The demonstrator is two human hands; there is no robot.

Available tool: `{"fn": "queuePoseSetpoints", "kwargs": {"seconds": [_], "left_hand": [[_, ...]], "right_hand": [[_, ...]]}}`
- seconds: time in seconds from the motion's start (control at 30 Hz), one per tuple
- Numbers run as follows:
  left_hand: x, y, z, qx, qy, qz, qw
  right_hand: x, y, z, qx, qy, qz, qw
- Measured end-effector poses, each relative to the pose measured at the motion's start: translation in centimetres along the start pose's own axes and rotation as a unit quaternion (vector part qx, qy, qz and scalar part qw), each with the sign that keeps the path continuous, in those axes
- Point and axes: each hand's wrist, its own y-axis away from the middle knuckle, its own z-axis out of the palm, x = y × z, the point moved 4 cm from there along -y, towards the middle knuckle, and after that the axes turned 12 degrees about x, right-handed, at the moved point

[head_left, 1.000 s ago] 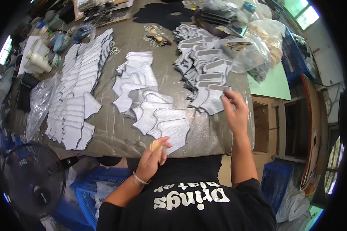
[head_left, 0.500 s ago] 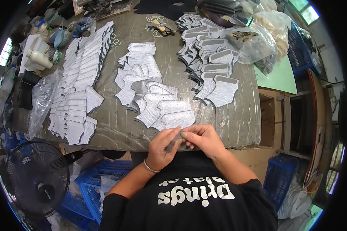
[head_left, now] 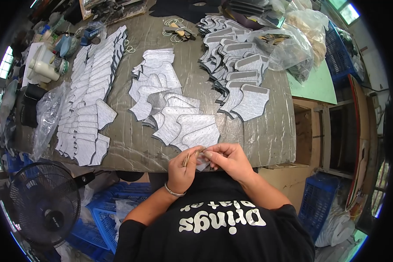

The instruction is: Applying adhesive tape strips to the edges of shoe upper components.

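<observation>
My left hand [head_left: 182, 168] is closed around several thin tan strips [head_left: 186, 160], which stick up between its fingers at the table's near edge. Touching it from the right, my right hand [head_left: 232, 160] has thumb and forefinger pinched together; what lies in that pinch is too small to make out. Below the fingertips shows a pale grey piece [head_left: 201, 165], mostly hidden by the hands. Just beyond my hands, grey curved shoe-upper-like pieces [head_left: 200, 136] lie overlapped in a row running away from me.
Another long overlapped row of grey pieces [head_left: 88, 111] lies on the left. At right are stacked pieces [head_left: 254, 102] with darker grey bands. Corded tan strips [head_left: 179, 31] lie at the far middle. Clear plastic bags [head_left: 288, 46], a black fan [head_left: 43, 205] and blue crates [head_left: 107, 218] surround the table [head_left: 275, 144].
My left hand has turned slightly, so the tan strips in it now show. The fingertips of both hands stay together at the table edge.
</observation>
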Motion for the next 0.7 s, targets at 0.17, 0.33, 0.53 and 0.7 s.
{"fn": "queuePoseSetpoints", "kwargs": {"seconds": [0.17, 0.33, 0.53, 0.7], "left_hand": [[2.1, -0.4, -0.4, 0.027, -0.116, 0.291, 0.949], [3.4, -0.1, -0.9, -0.012, -0.136, 0.367, 0.920], [3.4, 0.0, 0.4, -0.002, -0.065, 0.256, 0.964], [1.8, 0.7, 0.7, -0.026, 0.033, 0.018, 0.999]], "right_hand": [[-0.2, 0.4, 0.1, 0.018, 0.017, -0.005, 1.000], [0.7, 0.3, -0.3, 0.004, -0.045, 0.050, 0.998], [1.6, 0.2, -1.1, 0.003, -0.074, 0.039, 0.996], [1.2, 0.3, -0.9, 0.021, -0.056, 0.019, 0.998]]}}
